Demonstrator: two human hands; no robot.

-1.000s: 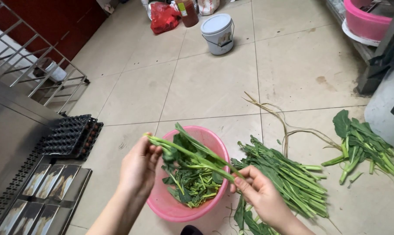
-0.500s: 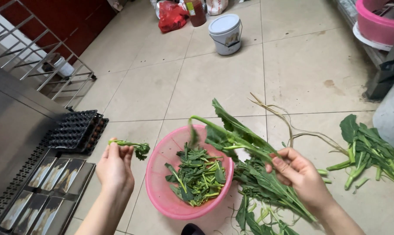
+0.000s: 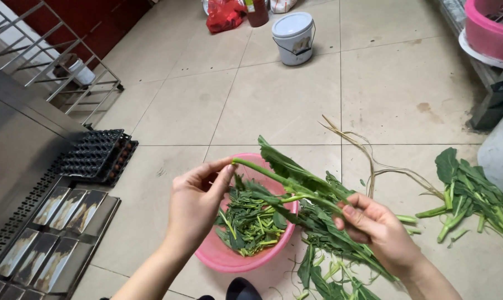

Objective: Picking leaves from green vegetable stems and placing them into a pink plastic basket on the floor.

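My left hand pinches the cut end of a long green leafy stalk over a pink bowl. My right hand grips the same stalk further along, to the right of the bowl. The bowl sits on the tiled floor and holds several picked green pieces. Below my right hand lies a pile of leafy stalks on the floor.
More greens lie on the floor at right, with pale stripped stems between. A white lidded bucket and a red bag stand at the back. Black trays and a metal rack are at left; a pink basin is at top right.
My left hand has come back from the left of the bowl and taken hold of the stalk's end. The stalk in my right hand is now lowered across the bowl.
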